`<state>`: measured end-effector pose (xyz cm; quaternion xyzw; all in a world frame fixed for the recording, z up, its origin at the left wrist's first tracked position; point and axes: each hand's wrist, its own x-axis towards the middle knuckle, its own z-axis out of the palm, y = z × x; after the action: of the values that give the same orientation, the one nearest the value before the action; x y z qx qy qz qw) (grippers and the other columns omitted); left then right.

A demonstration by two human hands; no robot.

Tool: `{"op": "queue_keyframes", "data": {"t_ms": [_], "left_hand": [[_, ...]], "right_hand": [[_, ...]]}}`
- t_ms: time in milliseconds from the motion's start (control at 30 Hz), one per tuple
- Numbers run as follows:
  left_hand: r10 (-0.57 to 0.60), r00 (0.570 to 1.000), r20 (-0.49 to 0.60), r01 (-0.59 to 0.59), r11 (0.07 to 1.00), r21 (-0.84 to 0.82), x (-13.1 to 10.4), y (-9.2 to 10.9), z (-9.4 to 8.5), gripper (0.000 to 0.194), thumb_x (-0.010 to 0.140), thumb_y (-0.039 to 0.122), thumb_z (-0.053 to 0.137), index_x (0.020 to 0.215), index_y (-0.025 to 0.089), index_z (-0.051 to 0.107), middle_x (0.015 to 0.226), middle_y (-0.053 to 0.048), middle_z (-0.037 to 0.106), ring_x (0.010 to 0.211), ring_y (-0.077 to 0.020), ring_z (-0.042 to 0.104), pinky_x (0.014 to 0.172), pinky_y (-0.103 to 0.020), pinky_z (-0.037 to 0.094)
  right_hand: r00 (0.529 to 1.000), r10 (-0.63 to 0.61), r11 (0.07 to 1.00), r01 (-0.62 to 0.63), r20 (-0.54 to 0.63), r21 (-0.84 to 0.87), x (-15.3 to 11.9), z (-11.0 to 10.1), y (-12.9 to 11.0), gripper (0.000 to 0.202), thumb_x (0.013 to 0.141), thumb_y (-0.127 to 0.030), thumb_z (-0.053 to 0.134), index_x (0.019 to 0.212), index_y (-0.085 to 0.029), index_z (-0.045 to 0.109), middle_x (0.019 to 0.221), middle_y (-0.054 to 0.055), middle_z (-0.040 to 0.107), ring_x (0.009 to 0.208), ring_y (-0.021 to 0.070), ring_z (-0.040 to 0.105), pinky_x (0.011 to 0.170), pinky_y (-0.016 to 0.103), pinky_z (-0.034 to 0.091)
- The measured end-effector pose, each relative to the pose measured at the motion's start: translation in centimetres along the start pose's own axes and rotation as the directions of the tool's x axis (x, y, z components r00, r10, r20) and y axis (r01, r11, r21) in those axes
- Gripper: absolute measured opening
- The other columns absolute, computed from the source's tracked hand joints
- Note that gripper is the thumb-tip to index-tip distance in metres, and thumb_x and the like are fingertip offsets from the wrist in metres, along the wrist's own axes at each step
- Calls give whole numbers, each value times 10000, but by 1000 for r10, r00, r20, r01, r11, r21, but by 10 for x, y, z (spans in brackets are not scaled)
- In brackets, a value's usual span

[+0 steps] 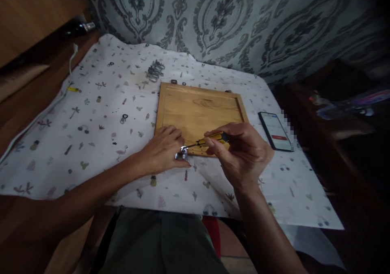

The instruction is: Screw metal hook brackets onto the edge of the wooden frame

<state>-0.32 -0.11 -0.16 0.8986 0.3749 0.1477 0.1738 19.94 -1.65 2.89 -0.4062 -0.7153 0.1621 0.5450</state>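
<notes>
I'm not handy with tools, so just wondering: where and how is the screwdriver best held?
Probably by its handle, from the right, pinched between thumb and fingers as the right hand does: it is thick and points that way, while the thin shaft runs left to the metal piece.

The board (198,107), golden-brown wood with a raised rim and a dark swirl in its grain, lies flat on the tabletop (134,121), its near edge dotted with small dark marks and partly hidden by the hands. At its near-left corner sits a small, shiny metal fitting (182,155), partly covered by the left hand (163,150); its full shape cannot be made out. The screwdriver (215,138), with a yellow-and-black handle and slim dark shaft, slants low in the right hand (246,154), its tip pointing leftward at the fitting and seemingly touching it.
</notes>
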Motion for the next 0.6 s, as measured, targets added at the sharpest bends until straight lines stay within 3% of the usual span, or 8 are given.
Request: {"op": "queue_keyframes", "data": {"t_ms": [400, 500, 600], "left_hand": [[-18, 999, 39, 16, 999, 40, 2, 3, -3, 512, 874, 564, 812, 1069, 111, 677, 1056, -107, 637, 1055, -292, 545, 910, -404, 448], [-10, 1000, 17, 9, 1000, 26, 1, 2, -2, 475, 867, 572, 816, 996, 136, 677, 1044, -96, 637, 1049, -287, 542, 913, -405, 452], [-2, 1000, 8, 2, 1000, -1, 1, 1, -1, 451, 875, 569, 809, 973, 148, 682, 1035, -89, 638, 1042, -283, 538, 911, -410, 456]], "right_hand": [[999, -14, 999, 12, -40, -45, -4, 2, -1, 249, 874, -323, 849, 816, -256, 616, 719, -39, 668, 586, 140, 630, 481, 279, 528], [980, -75, 996, 66, -184, -52, -5, 3, -7, 187, 887, -315, 836, 898, -279, 653, 784, -15, 730, 631, 178, 695, 492, 313, 560], [914, -130, 990, 101, -384, -96, -1, 2, -17, 183, 914, -413, 802, 944, -301, 660, 791, 8, 747, 639, 220, 728, 477, 355, 568]]}}
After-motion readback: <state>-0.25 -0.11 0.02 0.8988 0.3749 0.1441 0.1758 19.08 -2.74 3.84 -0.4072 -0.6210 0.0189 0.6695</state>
